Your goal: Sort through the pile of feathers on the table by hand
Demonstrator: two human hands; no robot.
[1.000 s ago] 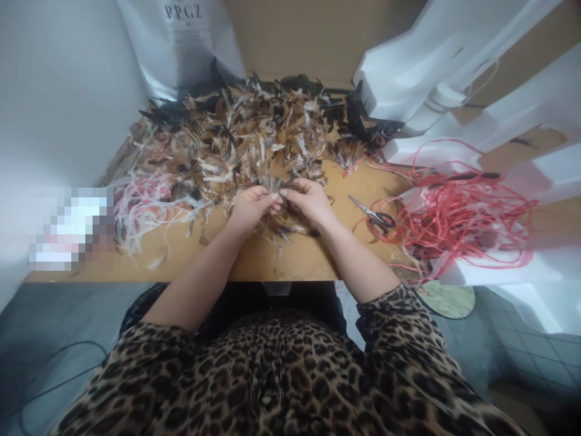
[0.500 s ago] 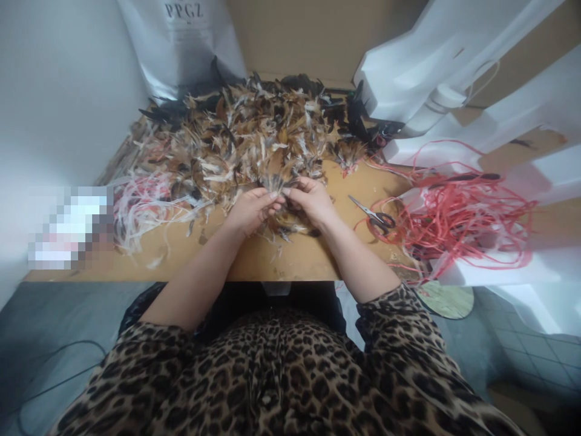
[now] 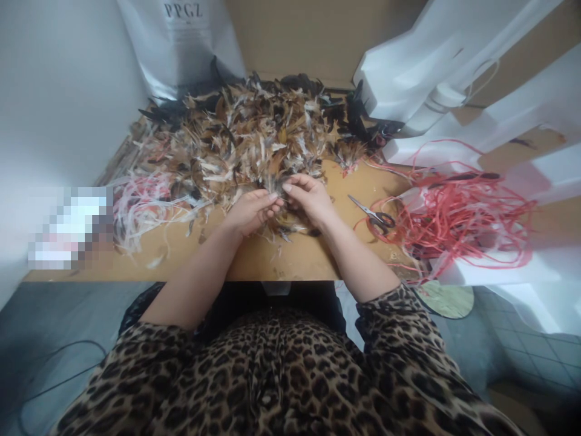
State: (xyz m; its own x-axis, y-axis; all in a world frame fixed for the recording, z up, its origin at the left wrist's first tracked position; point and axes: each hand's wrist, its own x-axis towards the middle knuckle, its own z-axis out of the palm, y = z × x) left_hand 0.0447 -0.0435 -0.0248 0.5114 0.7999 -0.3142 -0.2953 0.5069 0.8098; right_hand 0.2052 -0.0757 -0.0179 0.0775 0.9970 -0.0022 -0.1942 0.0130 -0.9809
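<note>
Brown and grey feathers stand up between my two hands, at the near edge of a large feather pile. My left hand is closed, its thumb and forefinger pinching the base of these feathers. Close beside it, my right hand is closed too, thumb and forefinger together at the feathers' right side. How many feathers each hand grips is too small to tell. More loose feathers lie on the table under my hands.
Scissors lie on the table to the right. Further right is a tangle of red strings. White and pink strings lie at the left. A white bag stands behind the pile.
My right thumb and fingers have shifted slightly up and left along the feathers. My left hand stays nearly in place. The scissors and strings have not moved.
</note>
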